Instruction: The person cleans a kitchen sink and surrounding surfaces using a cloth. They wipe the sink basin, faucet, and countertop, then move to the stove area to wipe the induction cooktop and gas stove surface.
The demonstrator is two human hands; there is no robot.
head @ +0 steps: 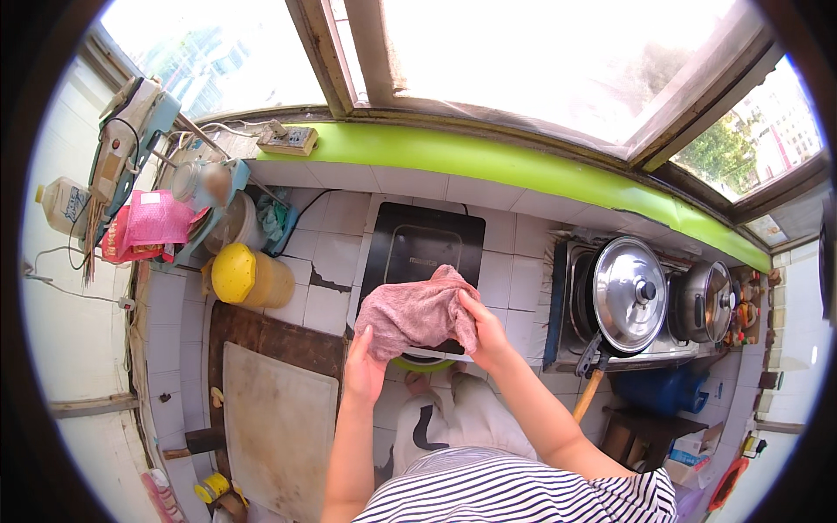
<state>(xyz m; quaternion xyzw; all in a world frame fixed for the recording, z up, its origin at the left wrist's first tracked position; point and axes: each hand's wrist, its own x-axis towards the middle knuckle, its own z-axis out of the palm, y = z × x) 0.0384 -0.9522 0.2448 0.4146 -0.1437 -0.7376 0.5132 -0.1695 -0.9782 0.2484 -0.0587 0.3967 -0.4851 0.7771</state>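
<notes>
A crumpled dusty-pink cloth (pixel 415 314) hangs between my two hands, in front of my body. My left hand (pixel 365 369) grips its lower left edge, thumb on top. At the upper right corner, my right hand (pixel 485 327) pinches the cloth with the thumb over it. Behind and below the cloth lies a black induction cooktop (pixel 428 232) on the white-tiled counter (pixel 330 255). The cloth covers the front part of the cooktop. Whether the cloth touches the cooktop I cannot tell.
To the right, a gas stove (pixel 569 327) bears a lidded wok (pixel 631 294) and a lidded steel pot (pixel 703 301); the wok's wooden handle (pixel 588 395) juts towards me. On the left stand a yellow-lidded container (pixel 252 274) and a cutting board (pixel 281 418). A power strip (pixel 288 140) rests on the green ledge (pixel 458 150).
</notes>
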